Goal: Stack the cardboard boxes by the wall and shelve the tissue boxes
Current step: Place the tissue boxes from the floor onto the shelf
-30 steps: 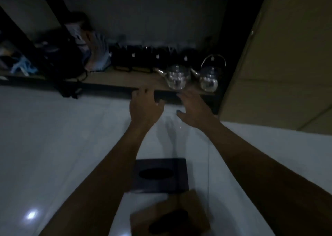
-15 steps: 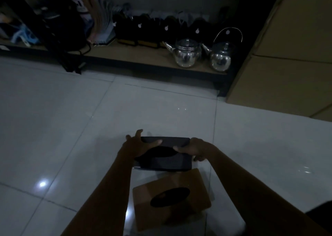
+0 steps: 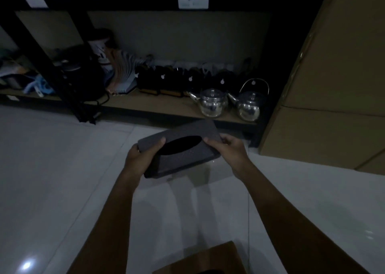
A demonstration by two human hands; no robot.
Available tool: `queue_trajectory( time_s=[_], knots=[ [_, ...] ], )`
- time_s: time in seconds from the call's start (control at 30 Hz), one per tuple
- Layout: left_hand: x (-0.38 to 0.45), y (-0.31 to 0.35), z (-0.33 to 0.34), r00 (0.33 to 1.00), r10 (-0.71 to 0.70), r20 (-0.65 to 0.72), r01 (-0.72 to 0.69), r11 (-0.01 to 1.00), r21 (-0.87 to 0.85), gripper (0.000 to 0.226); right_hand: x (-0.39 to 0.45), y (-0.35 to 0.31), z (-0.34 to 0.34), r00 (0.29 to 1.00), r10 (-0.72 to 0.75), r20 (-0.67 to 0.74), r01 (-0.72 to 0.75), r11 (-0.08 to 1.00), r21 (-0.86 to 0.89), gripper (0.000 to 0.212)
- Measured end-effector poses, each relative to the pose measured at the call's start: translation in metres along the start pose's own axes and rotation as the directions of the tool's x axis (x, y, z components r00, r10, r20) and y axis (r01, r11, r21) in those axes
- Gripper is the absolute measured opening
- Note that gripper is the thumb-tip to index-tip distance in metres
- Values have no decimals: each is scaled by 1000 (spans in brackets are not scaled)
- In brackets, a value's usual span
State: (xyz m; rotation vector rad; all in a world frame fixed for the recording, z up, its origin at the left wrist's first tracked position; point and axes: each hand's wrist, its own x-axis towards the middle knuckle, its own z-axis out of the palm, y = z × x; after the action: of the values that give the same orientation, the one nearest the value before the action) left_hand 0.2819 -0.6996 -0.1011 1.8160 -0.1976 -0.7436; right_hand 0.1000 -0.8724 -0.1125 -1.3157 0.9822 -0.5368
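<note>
- Dark tissue box (image 3: 183,154): held in the air above the white tiled floor (image 3: 52,180), in front of the low shelf (image 3: 158,104).
- Long axis running left-near to right-far, oval opening facing up.
- Left hand (image 3: 139,159) gripping the left end, right hand (image 3: 231,150) gripping the right end, thumbs on top.
- Brown tissue box (image 3: 208,259) on the floor, near the bottom edge.

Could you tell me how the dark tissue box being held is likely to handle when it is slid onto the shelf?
The dark tissue box looks rigid: its edges stay straight where the left hand and right hand grip its ends. It is probably light, carried by the fingertips. Its flat base should sit steady beside the kettles.
</note>
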Motion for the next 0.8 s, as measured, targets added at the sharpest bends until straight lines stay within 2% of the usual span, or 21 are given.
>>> queue_trajectory(
  time_s=[0.07,0.17,0.23,0.3,0.37,0.4,0.47,0.6,0.7,0.8],
  knots=[
    [-2,25,-11,999,44,-11,-44,998,-46,112,-4,-31,4,996,-77,39,74,994,77,38],
    [-11,58,-21,993,111,50,-105,988,-116,107,-6,-73,2,968,-206,145,180,969,171,51],
    [-23,79,-28,978,168,126,-151,979,-136,108,-6,-101,-1,926,-311,213,291,949,121,73],
    [-32,93,-35,955,215,204,-191,973,-128,124,-6,-123,-2,891,-407,204,410,912,30,86],
    [-47,104,-36,915,268,301,-253,963,-87,133,-8,-145,-5,862,-486,146,493,870,-12,85],
    [-52,108,-37,891,313,329,-300,950,-91,130,-11,-157,-6,842,-523,132,529,849,-15,85],
    [-57,118,-40,866,378,327,-365,925,-102,127,-15,-180,-11,801,-586,124,592,806,-16,83],
    [-60,139,-47,808,474,350,-488,871,-50,154,-23,-221,-20,744,-664,81,665,747,18,71],
    [-73,158,-31,726,631,272,-619,773,-140,147,-24,-243,-20,729,-684,28,679,727,100,60],
    [-77,174,-8,650,759,26,-743,643,-186,119,-22,-259,-20,709,-705,4,700,704,116,51]
  ],
)
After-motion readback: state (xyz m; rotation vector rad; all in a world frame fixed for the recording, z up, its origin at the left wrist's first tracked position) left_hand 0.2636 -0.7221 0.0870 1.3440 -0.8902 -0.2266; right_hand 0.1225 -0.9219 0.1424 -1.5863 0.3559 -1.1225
